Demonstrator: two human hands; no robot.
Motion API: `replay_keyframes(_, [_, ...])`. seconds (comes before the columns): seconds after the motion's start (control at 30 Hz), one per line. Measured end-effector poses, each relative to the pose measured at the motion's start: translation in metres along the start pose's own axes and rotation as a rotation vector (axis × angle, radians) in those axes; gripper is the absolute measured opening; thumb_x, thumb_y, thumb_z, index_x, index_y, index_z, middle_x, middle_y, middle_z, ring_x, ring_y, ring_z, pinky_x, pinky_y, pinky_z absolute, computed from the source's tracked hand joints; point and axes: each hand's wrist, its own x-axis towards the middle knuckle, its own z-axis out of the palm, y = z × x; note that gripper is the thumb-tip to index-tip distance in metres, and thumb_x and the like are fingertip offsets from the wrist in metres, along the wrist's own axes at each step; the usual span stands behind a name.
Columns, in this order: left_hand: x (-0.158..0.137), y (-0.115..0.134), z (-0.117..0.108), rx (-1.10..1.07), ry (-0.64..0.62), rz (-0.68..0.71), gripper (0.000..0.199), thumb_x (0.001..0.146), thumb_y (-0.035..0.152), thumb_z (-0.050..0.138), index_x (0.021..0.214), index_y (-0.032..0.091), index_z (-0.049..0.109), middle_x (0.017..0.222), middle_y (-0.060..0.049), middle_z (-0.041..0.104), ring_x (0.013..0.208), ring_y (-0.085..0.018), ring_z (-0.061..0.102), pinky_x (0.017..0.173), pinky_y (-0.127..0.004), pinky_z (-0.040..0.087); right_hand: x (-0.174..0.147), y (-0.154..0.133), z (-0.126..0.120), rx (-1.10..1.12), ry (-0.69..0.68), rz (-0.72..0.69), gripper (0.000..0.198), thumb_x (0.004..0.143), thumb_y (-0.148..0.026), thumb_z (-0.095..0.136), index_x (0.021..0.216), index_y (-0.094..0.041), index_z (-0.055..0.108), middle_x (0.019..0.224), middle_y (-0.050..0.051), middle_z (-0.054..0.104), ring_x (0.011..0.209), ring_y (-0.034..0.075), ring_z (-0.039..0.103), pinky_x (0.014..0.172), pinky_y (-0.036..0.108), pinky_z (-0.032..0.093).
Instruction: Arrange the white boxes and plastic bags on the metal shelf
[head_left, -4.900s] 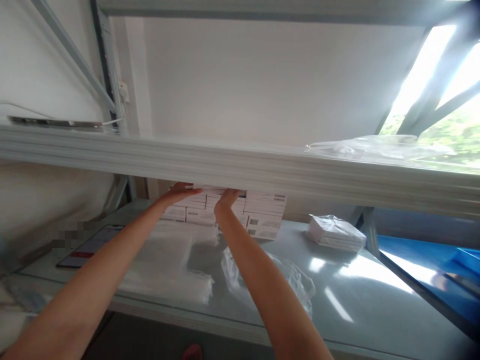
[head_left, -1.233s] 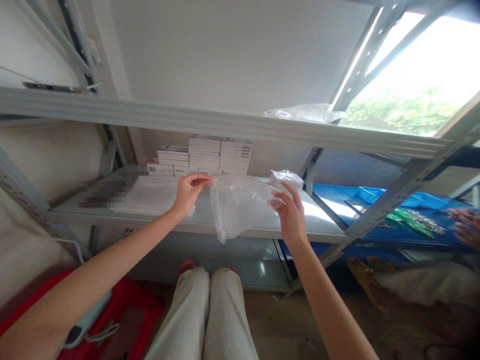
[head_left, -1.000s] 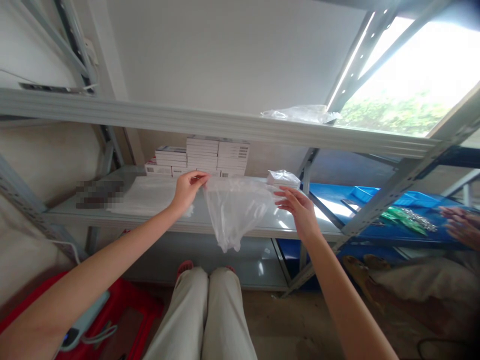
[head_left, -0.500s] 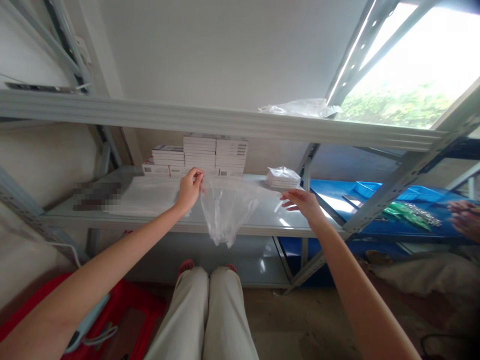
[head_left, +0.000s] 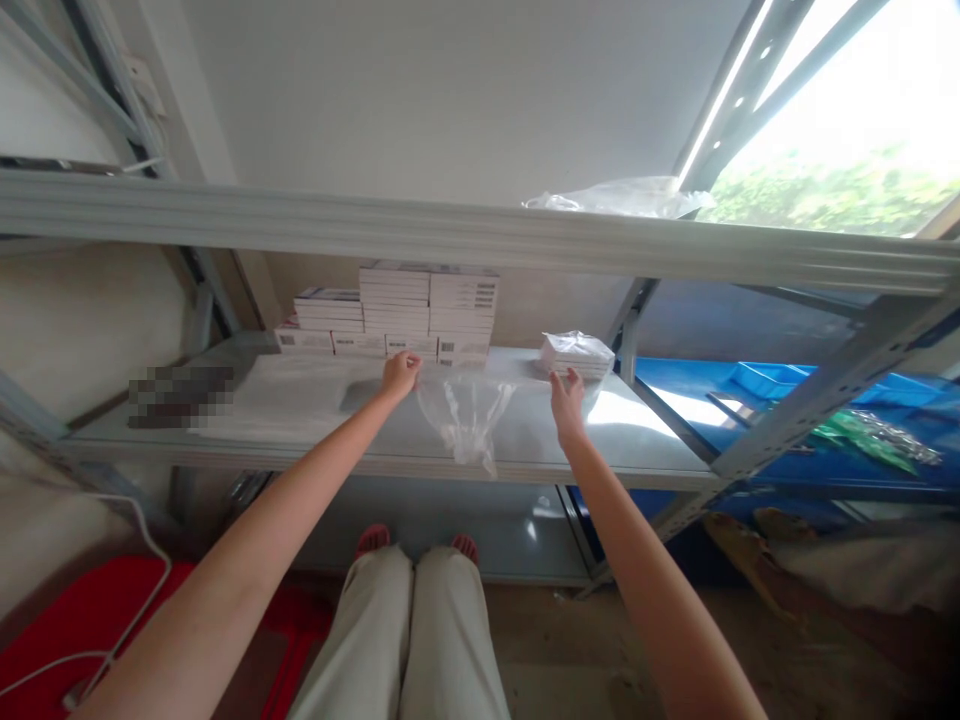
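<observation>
My left hand pinches the upper left corner of a clear plastic bag that lies crumpled on the grey metal shelf. My right hand is stretched toward a small plastic-wrapped pack of white cards, fingers apart, just in front of it; touch is unclear. Behind my left hand stands a stack of flat white boxes with barcode labels.
A pile of flat clear bags lies left on the shelf. The upper shelf beam carries loose plastic. A blue table with trays stands to the right. My knees and a red stool are below.
Five seconds ago both hands were on the box stack. Since then the bag was held up between the hands; now it has been lowered to the shelf and my right hand has moved toward the wrapped pack.
</observation>
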Motion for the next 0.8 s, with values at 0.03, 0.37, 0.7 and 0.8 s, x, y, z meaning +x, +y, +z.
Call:
replay_keyframes(0.03, [0.001,-0.003,0.002,0.015,0.01,0.0,0.015,0.086,0.025,0.05,0.09,0.014,0.06,0.081,-0.008,0.064,0.065,-0.017,0.061,0.065,-0.028,0.047,-0.015,0.0,0.003,0.013,-0.008,-0.005,0.067,0.081,-0.059,0.041,0.135,-0.019,0.036,0.139,0.017,0.037,0.12,0.025,0.048,0.094,0.04,0.043])
replay_keyframes(0.37, [-0.061,-0.007,-0.022,0.351,0.221,0.5,0.022,0.087,0.022,0.046,0.108,0.017,0.045,0.121,-0.015,0.047,0.117,-0.026,0.045,0.093,-0.04,0.039,-0.156,-0.034,0.019,-0.365,-0.18,-0.29,0.091,0.08,-0.058,0.052,0.148,-0.018,0.008,0.15,0.019,0.023,0.134,0.032,0.03,0.1,0.052,0.032])
replay_keyframes(0.7, [-0.103,-0.016,-0.042,0.812,-0.006,0.695,0.037,0.076,0.048,0.067,0.095,0.018,0.055,0.098,-0.007,0.057,0.094,-0.025,0.052,0.08,-0.037,0.036,-0.134,-0.027,0.05,-0.301,-0.345,-0.19,0.028,0.086,-0.03,0.046,0.111,-0.023,0.058,0.1,0.004,0.069,0.086,0.02,0.064,0.075,0.03,0.044])
replay_keyframes(0.8, [-0.099,-0.015,-0.037,0.885,0.022,0.761,0.034,0.081,0.048,0.062,0.093,0.017,0.056,0.092,-0.006,0.059,0.091,-0.024,0.052,0.077,-0.035,0.034,-0.13,-0.022,0.05,-0.247,-0.395,-0.187,0.024,0.087,-0.028,0.042,0.097,-0.022,0.064,0.09,0.004,0.071,0.077,0.019,0.064,0.071,0.028,0.044])
